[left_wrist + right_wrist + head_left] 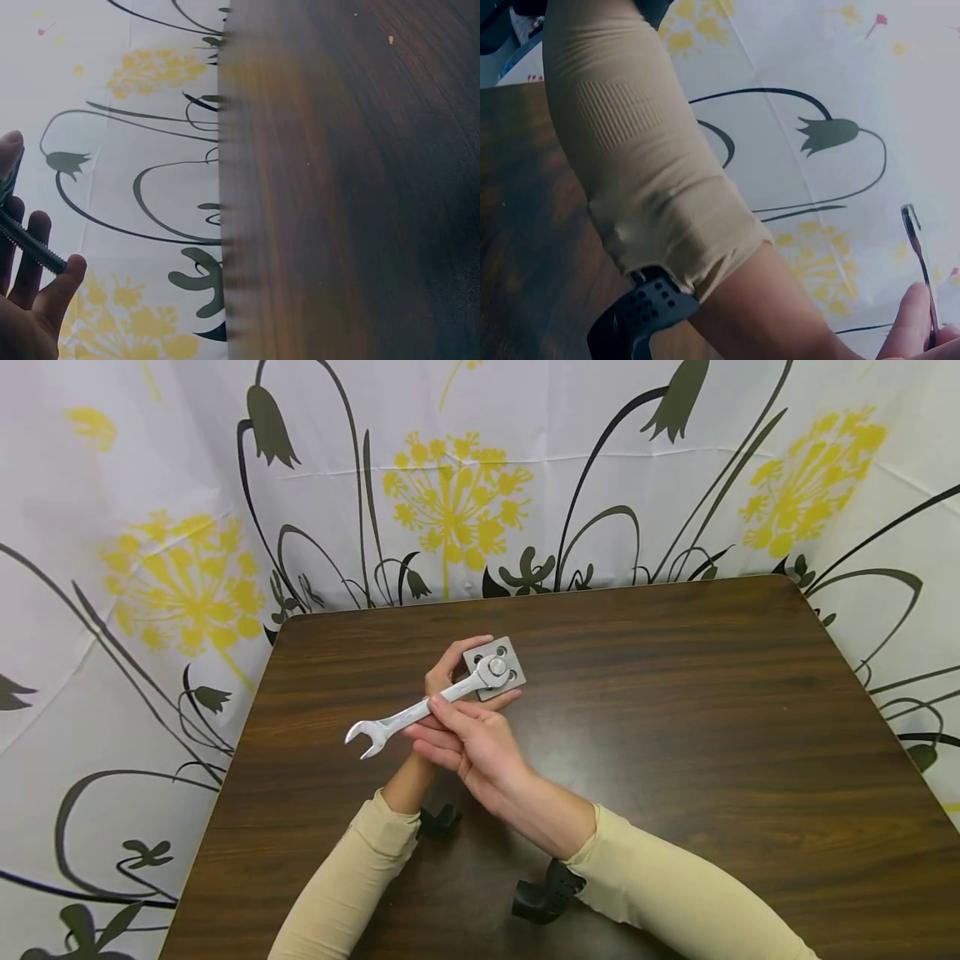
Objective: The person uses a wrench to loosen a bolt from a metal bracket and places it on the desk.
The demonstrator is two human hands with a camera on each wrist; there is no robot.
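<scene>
My left hand [444,673] grips a square grey metal plate [512,649] with holes near its corners, fingers along its edges. A bolt head [497,666] stands at the plate's middle. In the left wrist view a long threaded bolt shank [34,247] runs past the left hand's fingers [67,289]. My right hand [483,752] pinches the shaft of a silver combination wrench [408,717] between thumb and fingers. The wrench's ring end surrounds the bolt head, and its open end points to the lower left. The wrench [921,255] appears edge-on in the right wrist view.
Both hands are above a dark brown wooden table [675,693]. Behind it hangs a white curtain [570,410] with grey and yellow flowers. Black wrist mounts [547,893] hang below the forearms.
</scene>
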